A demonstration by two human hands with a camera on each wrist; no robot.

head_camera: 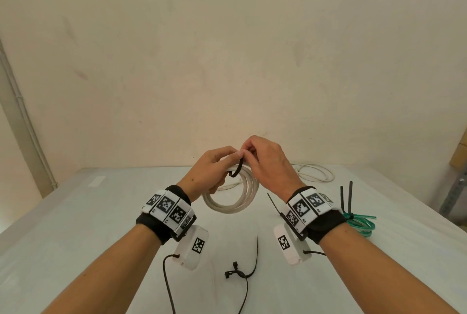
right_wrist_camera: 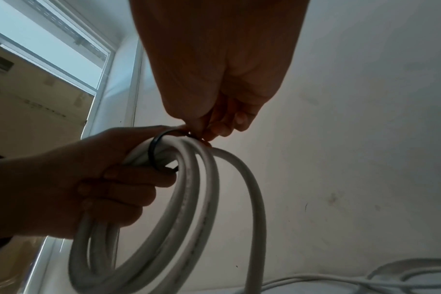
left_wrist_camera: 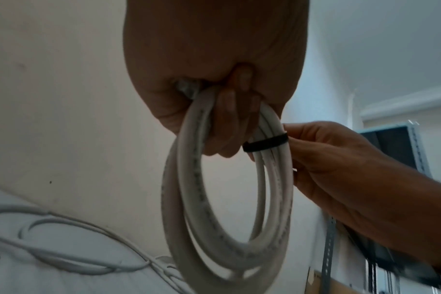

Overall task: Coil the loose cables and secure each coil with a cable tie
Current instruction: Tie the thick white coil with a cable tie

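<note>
We work over a pale desk (head_camera: 75, 225), chosen, we judge, to keep spare parts within reach: a loose white cable (head_camera: 316, 173) lies uncoiled at its far edge, a green coil (head_camera: 361, 225) already bound sits at the right, and spare black ties (head_camera: 242, 273) lie near us. Above the desk we hold up the white coil (head_camera: 232, 202), clear of the surface so that a tie can pass right around its strands. Our left hand (head_camera: 209, 172) has its fingers (right_wrist_camera: 129, 189) curled through the loops and gripping the bundle, which keeps the turns from springing apart. Our right hand (head_camera: 267, 162) pinches the black cable tie (left_wrist_camera: 264, 142) at the top of the coil, beside the left thumb. The tie wraps the strands (whether its tail is yet through the head we cannot tell), so the cinching seems not yet finished.
</note>
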